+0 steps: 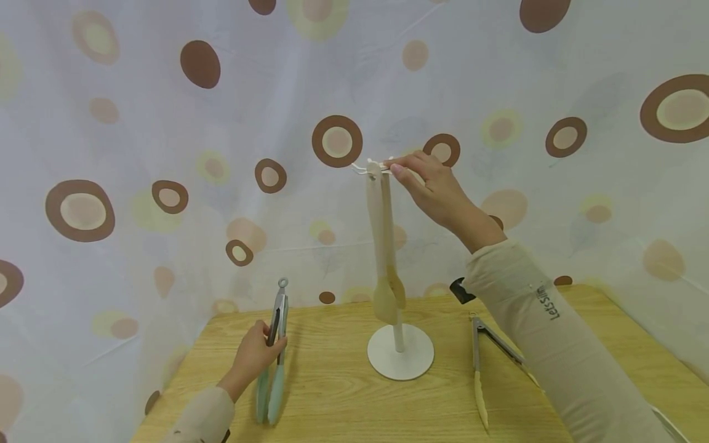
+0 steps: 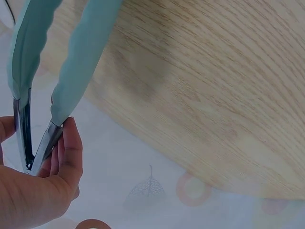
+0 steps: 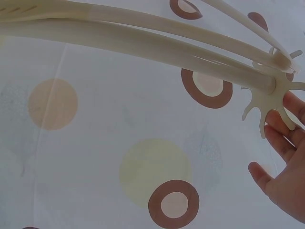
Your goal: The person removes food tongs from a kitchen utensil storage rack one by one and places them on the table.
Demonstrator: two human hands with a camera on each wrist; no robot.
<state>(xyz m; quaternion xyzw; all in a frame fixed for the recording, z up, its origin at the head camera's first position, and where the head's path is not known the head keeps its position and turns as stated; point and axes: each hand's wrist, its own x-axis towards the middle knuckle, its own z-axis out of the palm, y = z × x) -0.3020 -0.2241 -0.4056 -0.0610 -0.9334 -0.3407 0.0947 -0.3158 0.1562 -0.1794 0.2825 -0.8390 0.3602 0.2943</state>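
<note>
My left hand (image 1: 255, 354) grips tongs (image 1: 276, 397) with silver arms and teal scalloped tips, thumb on one arm and fingers on the other. In the left wrist view the teal tips stand somewhat apart. At the centre, my right hand (image 1: 434, 184) reaches up to the hooks (image 3: 270, 102) crowning a white utensil stand (image 1: 400, 363). Its fingertips touch the hooks, and the thumb stands apart from them in the right wrist view. From the hooks hang a pale spoon-like utensil (image 1: 386, 301) and, behind it, a slotted one (image 1: 399, 286).
Another pair of tongs (image 1: 479, 394), with cream tips, lies spread on the wooden table (image 1: 332, 400) beside my right sleeve. Behind the table hangs a white curtain (image 1: 277, 92) with brown and yellow circles. A black object (image 1: 461, 290) shows by the right cuff.
</note>
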